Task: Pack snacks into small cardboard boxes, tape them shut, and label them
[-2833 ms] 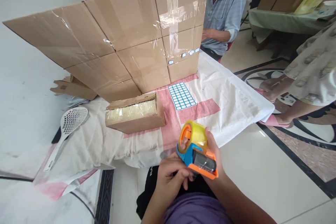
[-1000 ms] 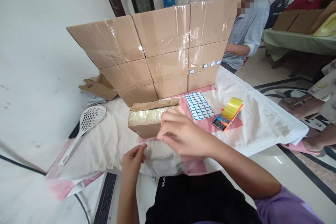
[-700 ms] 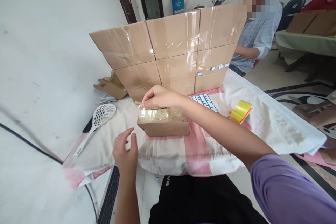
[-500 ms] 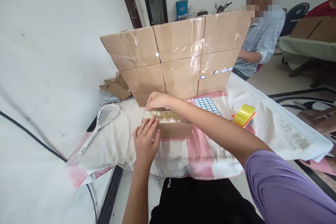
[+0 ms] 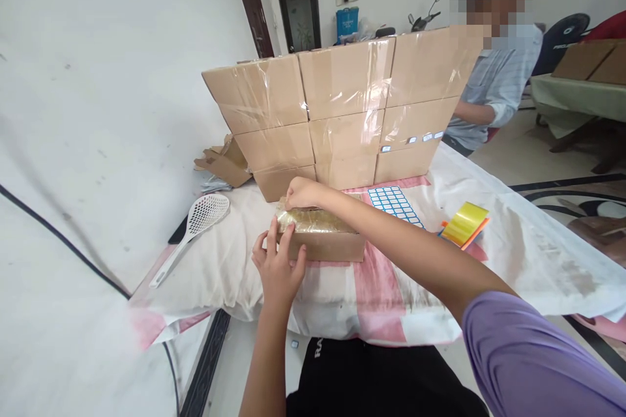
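Left hand [image 5: 278, 265] spread flat on near-left corner of small brown cardboard box [image 5: 320, 236], long axis left-right; right hand [image 5: 302, 193] pinches its film-covered far edge.

A white-and-pink cloth [image 5: 513, 254] carries stacked cartons [image 5: 342, 111], sticker sheet [image 5: 395, 204], tape dispenser [image 5: 465, 225], skimmer [image 5: 195, 231].

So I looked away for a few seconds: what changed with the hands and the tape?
The tape dispenser was let go and now lies on the cloth. Both hands moved forward onto the small box: left hand at its near end, right hand on top. The box wall, label sheet and skimmer stayed.
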Tool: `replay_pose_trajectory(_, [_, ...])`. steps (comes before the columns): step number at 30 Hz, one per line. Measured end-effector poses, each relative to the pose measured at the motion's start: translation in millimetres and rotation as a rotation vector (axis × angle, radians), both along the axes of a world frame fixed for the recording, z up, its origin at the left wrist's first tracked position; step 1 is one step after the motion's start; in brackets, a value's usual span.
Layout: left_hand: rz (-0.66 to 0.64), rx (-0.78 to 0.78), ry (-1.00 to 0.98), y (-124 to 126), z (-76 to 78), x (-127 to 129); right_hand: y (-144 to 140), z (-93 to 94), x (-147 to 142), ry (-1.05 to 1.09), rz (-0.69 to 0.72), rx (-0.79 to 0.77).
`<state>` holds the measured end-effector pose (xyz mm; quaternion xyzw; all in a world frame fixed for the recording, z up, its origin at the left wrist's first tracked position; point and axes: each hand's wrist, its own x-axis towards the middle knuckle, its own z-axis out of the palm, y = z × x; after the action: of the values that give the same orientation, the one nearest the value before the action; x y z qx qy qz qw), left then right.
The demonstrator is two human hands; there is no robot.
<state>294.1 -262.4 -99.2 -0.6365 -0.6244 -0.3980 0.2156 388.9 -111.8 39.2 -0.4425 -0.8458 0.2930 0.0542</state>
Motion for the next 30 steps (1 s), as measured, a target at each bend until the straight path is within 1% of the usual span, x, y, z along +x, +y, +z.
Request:
replay_pose_trajectory(6, [-0.063,-0.010,-0.044,6.6,-8.1,-4.7,-8.0,-3.5,-6.1,-0.058,-0.061,0.074])
replay_pose_trajectory(10, [-0.061,-0.024,-0.069,5.1,-12.0,-2.6,-7.1,-4.9,-6.6,-0.015,-0.051,0.084])
replay_pose_trajectory(15, [-0.073,-0.022,-0.095,5.1,-14.3,-0.1,-0.7,-3.5,8.6,0.183,-0.008,-0.004])
replay_pose_trajectory(20, [-0.071,-0.040,-0.118,4.8,-13.9,2.1,-4.3,5.6,20.6,0.589,-0.019,-0.206])
replay_pose_trajectory(22, [-0.069,-0.045,-0.121,4.5,-13.5,2.7,-7.0,8.9,22.8,0.617,0.007,-0.208])
replay_pose_trajectory(24, [-0.066,-0.054,-0.124,4.4,-13.3,3.3,-9.6,10.9,23.9,0.570,0.041,-0.155])
replay_pose_trajectory(26, [-0.062,-0.063,-0.126,4.5,-13.5,3.8,-12.4,12.6,24.5,0.508,0.049,-0.023])
replay_pose_trajectory(28, [-0.055,-0.069,-0.127,4.6,-13.8,4.3,-15.8,15.1,25.1,0.434,0.043,0.184])
replay_pose_trajectory(30, [-0.050,-0.074,-0.128,4.8,-13.8,4.8,-20.3,19.3,26.2,0.357,0.066,0.410])
